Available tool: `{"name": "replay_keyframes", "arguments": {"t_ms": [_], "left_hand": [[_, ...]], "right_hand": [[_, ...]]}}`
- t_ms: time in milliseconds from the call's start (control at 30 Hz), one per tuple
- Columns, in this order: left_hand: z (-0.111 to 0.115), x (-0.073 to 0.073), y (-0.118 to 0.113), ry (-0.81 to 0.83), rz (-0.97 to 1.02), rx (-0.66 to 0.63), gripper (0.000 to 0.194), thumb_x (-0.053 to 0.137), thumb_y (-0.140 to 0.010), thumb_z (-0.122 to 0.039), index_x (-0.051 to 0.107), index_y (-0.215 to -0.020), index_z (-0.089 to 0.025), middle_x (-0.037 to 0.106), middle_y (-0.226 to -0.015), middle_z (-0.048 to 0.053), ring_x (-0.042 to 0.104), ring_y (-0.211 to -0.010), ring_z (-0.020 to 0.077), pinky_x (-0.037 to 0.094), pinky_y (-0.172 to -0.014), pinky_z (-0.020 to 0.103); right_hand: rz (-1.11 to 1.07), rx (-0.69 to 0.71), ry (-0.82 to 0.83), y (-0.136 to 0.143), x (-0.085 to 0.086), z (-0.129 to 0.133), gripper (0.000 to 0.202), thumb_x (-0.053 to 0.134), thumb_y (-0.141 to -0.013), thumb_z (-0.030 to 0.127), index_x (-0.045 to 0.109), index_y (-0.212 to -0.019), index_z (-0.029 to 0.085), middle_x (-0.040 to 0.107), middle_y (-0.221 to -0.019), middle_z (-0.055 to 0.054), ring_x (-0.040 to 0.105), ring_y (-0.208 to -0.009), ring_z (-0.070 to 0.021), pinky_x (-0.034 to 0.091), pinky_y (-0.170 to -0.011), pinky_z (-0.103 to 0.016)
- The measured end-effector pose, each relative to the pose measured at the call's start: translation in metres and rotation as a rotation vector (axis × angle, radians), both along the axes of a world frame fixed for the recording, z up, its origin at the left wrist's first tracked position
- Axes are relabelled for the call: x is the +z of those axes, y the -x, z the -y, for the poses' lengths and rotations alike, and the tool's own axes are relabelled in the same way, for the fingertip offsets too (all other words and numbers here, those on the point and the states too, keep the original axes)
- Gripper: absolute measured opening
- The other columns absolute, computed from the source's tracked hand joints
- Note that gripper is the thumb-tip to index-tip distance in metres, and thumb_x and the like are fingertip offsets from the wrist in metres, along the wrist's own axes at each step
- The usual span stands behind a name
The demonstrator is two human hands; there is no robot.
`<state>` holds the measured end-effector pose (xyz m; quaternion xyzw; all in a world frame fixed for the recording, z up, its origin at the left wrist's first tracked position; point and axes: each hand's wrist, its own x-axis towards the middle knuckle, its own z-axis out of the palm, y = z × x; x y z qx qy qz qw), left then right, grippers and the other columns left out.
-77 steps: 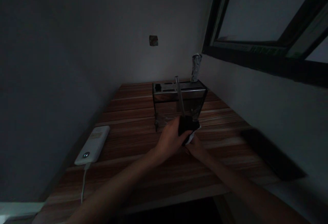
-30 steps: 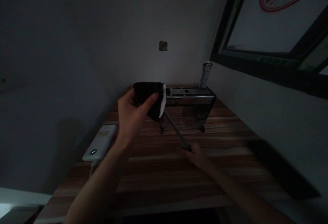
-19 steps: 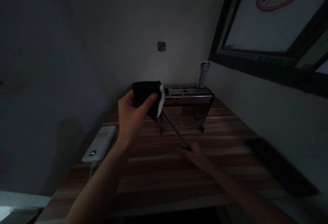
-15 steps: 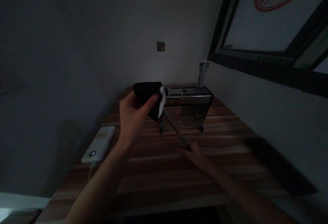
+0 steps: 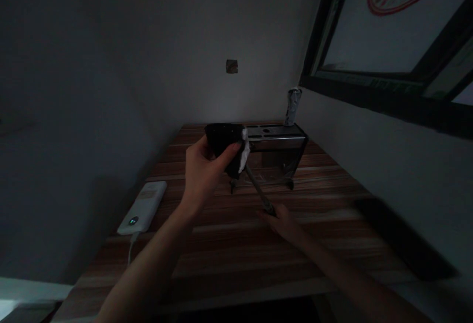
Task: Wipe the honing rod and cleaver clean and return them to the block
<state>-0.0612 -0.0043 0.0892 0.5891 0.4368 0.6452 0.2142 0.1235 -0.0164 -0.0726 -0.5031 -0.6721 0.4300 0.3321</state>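
In the middle of the head view my left hand point(image 5: 201, 172) is closed around a black wedge-like piece point(image 5: 224, 138), thumb on its near face. A crumpled white strip point(image 5: 244, 150) runs along the piece's right edge. Lower right, my right hand point(image 5: 284, 223) is wrapped around the dark handle end of a long thin rod point(image 5: 255, 183). The rod slants up and left, its far tip meeting the black piece near the lower end of the white strip. Whether the tip goes inside is hidden, and the dim light leaves both things' kinds unclear.
Behind the hands stands a low metal-topped box point(image 5: 275, 143) with a foil-like cup point(image 5: 293, 107) on it. A white power bank point(image 5: 144, 207) with a cable lies left on the wood-grain table point(image 5: 218, 259). A dark flat slab point(image 5: 402, 239) is at right, beside the wall.
My left hand and the black piece have shifted right and slightly down. The rod has tilted a little steeper, its upper end moving right, while my right hand stays nearly in place.
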Motion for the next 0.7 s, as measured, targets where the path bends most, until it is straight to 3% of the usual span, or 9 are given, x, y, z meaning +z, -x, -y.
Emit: {"name": "replay_keyframes", "arguments": {"t_ms": [167,433,700], "left_hand": [[-0.001,-0.012,-0.015,0.072,-0.098,-0.073,0.025,0.069,-0.065,-0.031,0.065,-0.084,-0.014,0.068,-0.076,0.001,0.062,-0.07,0.0145,0.046,-0.059,0.02],[-0.004,-0.045,-0.039,0.156,-0.302,-0.159,0.029,0.066,-0.068,-0.034,0.065,-0.089,-0.015,0.069,-0.078,0.001,0.061,-0.069,0.0151,0.044,-0.057,0.021],[-0.003,-0.066,-0.05,0.146,-0.442,-0.249,0.025,0.064,-0.072,-0.033,0.064,-0.091,-0.017,0.069,-0.082,0.001,0.062,-0.073,0.0162,0.045,-0.062,0.022]], "right_hand": [[-0.055,-0.016,0.037,-0.002,-0.003,0.0,0.038,0.053,-0.073,0.049,0.04,-0.053,0.019,0.036,-0.042,0.006,0.033,-0.039,-0.0065,0.022,-0.037,-0.02],[-0.22,-0.005,0.114,-0.002,-0.001,0.0,0.038,0.053,-0.072,0.053,0.046,-0.06,0.018,0.037,-0.041,0.007,0.031,-0.034,-0.0054,0.022,-0.034,-0.019],[-0.284,-0.029,0.104,-0.004,-0.008,-0.003,0.024,0.056,-0.07,0.038,0.046,-0.06,0.018,0.039,-0.038,0.008,0.032,-0.031,-0.0058,0.023,-0.032,-0.019]]}}
